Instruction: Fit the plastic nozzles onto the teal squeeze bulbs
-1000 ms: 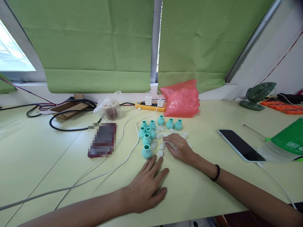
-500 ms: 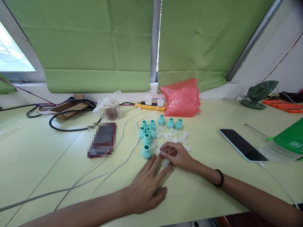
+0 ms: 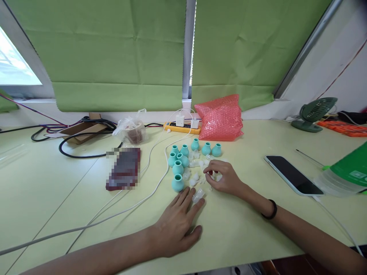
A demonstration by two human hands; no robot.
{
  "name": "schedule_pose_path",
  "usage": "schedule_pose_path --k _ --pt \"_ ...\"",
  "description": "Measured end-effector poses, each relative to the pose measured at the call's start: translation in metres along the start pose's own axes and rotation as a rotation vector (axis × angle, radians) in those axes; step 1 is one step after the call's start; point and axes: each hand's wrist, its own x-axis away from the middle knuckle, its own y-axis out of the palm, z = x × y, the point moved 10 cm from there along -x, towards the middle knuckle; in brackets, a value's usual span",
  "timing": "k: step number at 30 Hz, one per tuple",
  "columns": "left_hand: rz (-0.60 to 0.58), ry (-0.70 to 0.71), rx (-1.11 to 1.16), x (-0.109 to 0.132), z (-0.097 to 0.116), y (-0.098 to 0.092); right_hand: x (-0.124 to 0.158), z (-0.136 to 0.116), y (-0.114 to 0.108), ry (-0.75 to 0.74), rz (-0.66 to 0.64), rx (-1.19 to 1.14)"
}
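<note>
No lettering is legible; small white marks point(image 3: 358, 175) on the green label point(image 3: 348, 162), right edge, are blurred.

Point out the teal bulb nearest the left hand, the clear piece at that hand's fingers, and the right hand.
Teal bulb point(image 3: 178, 185): head view, its rounded body.
Clear piece point(image 3: 198, 195): head view, middle of its length.
Right hand point(image 3: 226, 178): head view, back of the hand.

A table point(image 3: 246, 233) bears teal bulbs point(image 3: 178, 185) and clear pieces point(image 3: 198, 195).
</note>
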Motion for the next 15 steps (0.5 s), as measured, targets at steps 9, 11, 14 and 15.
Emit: schedule_pose_path --k 9,11,14,15 --pt "0.004 0.0 -0.021 0.0 0.001 0.0 0.007 -0.005 0.033 -0.096 -0.33 0.053" --pt "0.004 0.0 -0.023 0.0 0.001 0.001 0.007 -0.006 0.033 -0.117 -0.323 0.028" --pt "0.004 -0.003 -0.027 0.0 0.001 0.001 0.004 -0.008 0.027 -0.106 -0.259 -0.089" --pt "0.002 -0.003 -0.028 0.0 0.001 0.001 0.003 -0.007 0.023 -0.076 -0.228 -0.163"
